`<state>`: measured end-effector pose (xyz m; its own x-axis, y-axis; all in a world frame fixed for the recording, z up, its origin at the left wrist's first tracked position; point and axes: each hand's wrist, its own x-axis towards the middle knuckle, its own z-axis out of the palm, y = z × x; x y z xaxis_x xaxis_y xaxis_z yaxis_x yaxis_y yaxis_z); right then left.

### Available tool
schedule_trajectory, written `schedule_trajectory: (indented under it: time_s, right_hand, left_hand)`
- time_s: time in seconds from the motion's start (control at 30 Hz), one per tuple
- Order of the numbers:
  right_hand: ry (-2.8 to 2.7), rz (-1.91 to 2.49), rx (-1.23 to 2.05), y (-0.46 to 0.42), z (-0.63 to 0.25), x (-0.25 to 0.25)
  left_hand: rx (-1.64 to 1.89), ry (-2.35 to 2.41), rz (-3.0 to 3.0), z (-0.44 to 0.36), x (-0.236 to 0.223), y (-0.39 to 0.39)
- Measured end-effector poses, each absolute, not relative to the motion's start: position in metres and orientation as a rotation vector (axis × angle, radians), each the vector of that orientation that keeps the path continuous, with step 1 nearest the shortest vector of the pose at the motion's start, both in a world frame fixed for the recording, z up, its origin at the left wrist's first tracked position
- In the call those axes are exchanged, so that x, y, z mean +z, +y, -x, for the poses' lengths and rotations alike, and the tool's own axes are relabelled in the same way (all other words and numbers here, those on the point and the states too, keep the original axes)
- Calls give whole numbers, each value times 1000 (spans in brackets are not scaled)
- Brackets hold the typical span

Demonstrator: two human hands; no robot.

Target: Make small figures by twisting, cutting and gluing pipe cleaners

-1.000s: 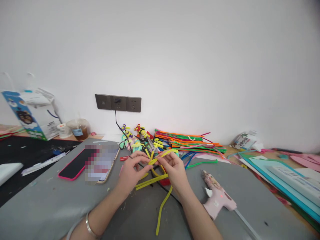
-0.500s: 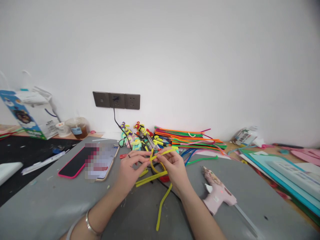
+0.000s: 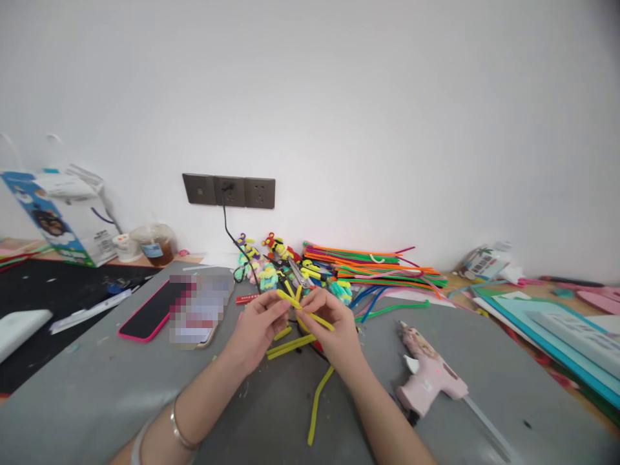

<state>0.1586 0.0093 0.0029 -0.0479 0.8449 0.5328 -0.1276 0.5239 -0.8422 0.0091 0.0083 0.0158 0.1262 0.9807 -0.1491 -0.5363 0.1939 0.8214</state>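
The person's left hand (image 3: 259,330) and right hand (image 3: 335,328) meet over the middle of the grey-topped table (image 3: 92,387), both pinching a bent yellow fuzzy pipe cleaner (image 3: 289,298) between thumb and fingertips. That piece is held up above the tabletop; one end shows over the left fingers and another yellow length runs under the right fingers, though the hands hide how these join. Just below the hands lie short straight yellow fuzzy strips (image 3: 290,347), side by side, and a longer curved yellow fuzzy stem (image 3: 318,407) comes down beside the right wrist toward the near edge. Behind the hands sits a heap of small multicoloured fuzzy figures (image 3: 276,245) with metal-bladed scissors (image 3: 295,274) among them, and to the right of it a bundle of orange, green and purple pipe cleaners (image 3: 382,270) lies near the white wall. A pale pink glue gun (image 3: 431,378) rests on its side well to the right of the right hand, a translucent glue stick (image 3: 489,426) jutting from its back. Left of the left hand lie a black-screened phone in a pink case (image 3: 151,314) and a second, partly pixelated phone (image 3: 213,323).
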Motion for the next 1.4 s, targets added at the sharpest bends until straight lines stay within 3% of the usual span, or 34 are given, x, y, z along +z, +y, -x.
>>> schedule_trajectory:
  time_s: [1.07, 1.4]
  right_hand:
    - [-1513, 716, 982, 12, -173, 12]
    - [-1453, 743, 1221, 12, -177, 14]
  left_hand:
    - [1138, 922, -1165, -1, 14, 10]
    - [1117, 870, -1156, -4, 17, 8]
